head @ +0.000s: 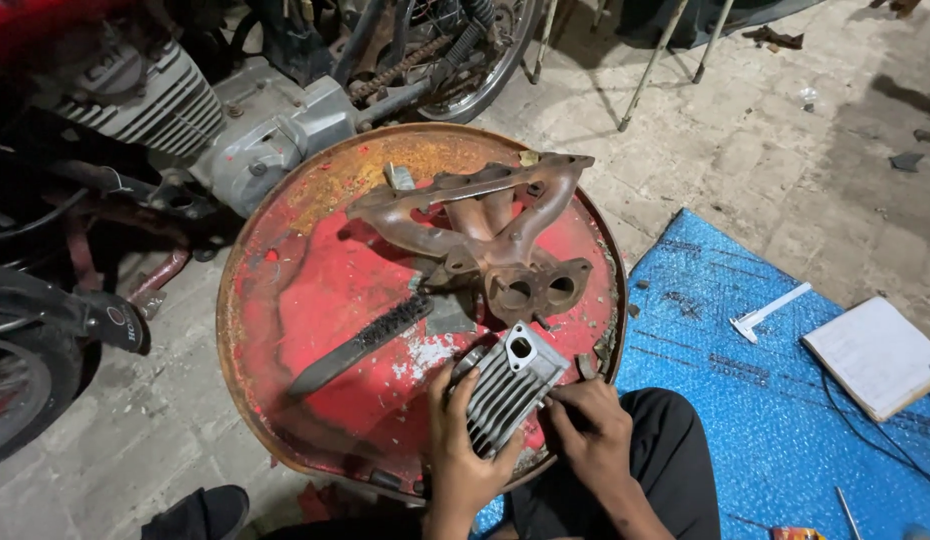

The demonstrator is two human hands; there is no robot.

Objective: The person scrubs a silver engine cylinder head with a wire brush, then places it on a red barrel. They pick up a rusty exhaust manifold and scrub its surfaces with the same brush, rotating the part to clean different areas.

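A grey finned metal engine part (509, 385) rests on the near edge of a rusty red drum top (315, 290). My left hand (459, 448) grips its lower left side from below. My right hand (587, 425) holds its right edge, fingers curled against the fins. Just beyond the part lies a rusty exhaust manifold (490, 235) with two round ports. A black wire brush (360, 343) lies on the drum to the left of my hands.
A motorcycle engine (200, 115) and rear wheel (465, 60) stand behind the drum. A blue bubble-wrap mat (745, 400) on the stone floor at right holds a white notebook (875, 355) and a caliper (770, 312). Metal stand legs (650, 65) are at the back.
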